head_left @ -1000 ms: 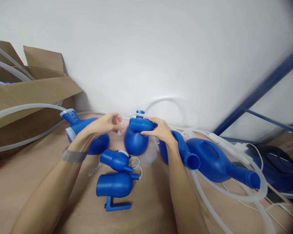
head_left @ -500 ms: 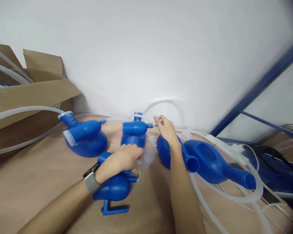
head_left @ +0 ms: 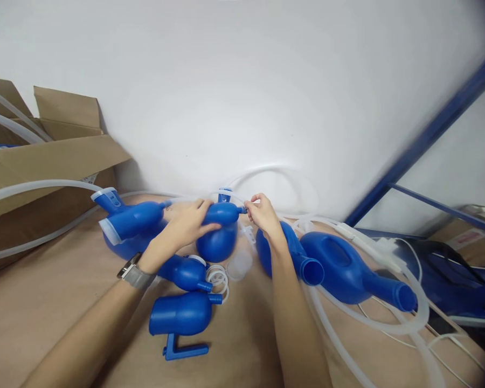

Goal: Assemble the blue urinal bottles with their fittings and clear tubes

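Observation:
My left hand (head_left: pixel 184 225) is wrapped around the rear of a blue plastic spouted cup (head_left: pixel 225 213), thumb along its near side. This cup lies above a round blue bottle (head_left: pixel 218 245). At the cup's narrow spout, my right hand (head_left: pixel 263 214) pinches the tip between thumb and fingers; a small dark piece shows there, too small to name. Nearer me lie another blue spouted cup (head_left: pixel 181 312), a similar one (head_left: pixel 186 272) partly behind my left wrist, a blue L-shaped handle (head_left: pixel 186 352), several white rings (head_left: pixel 218 276) and translucent round caps (head_left: pixel 239 264).
On the left, a blue bottle with a spouted cup (head_left: pixel 139 221) stands beside an open cardboard box (head_left: pixel 56 159) holding tubes. Two blue bottles with long necks, one (head_left: pixel 335 264) farther right, lie among looped translucent tubing (head_left: pixel 422 318). A white wall and blue metal frame (head_left: pixel 428 134) stand behind.
My left hand has left the small parts near the caps and moved up and left onto the middle spouted cup. My right hand has closed in on the spout's tip.

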`<action>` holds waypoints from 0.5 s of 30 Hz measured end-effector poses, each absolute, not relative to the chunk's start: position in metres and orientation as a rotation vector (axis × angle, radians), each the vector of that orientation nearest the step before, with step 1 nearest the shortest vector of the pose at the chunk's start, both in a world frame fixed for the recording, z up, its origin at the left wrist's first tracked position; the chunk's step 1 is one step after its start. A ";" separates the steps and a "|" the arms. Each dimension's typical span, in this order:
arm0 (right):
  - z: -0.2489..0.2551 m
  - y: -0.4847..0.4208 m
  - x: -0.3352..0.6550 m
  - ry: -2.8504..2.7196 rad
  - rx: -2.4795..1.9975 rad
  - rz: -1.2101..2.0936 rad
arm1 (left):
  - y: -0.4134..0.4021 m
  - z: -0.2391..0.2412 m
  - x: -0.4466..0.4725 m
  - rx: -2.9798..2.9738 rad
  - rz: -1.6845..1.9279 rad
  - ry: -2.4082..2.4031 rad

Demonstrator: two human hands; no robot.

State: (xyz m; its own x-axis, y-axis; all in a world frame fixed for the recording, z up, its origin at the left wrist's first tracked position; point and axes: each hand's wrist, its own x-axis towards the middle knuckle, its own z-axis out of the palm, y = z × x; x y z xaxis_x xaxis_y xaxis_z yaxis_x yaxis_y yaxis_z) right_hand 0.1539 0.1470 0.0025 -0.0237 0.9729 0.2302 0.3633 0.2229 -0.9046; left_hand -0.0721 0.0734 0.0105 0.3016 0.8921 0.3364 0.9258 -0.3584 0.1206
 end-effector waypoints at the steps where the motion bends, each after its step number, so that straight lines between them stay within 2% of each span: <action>1: 0.003 0.146 0.154 -1.543 -1.296 0.844 | 0.075 0.008 -0.072 -2.465 -0.503 -1.727; 7: 0.004 0.142 0.150 -1.417 -1.208 1.031 | 0.073 0.007 -0.065 -2.408 -0.403 -1.751; 15: 0.001 0.140 0.145 -1.271 -1.096 1.114 | 0.070 0.010 -0.063 -2.340 -0.331 -1.780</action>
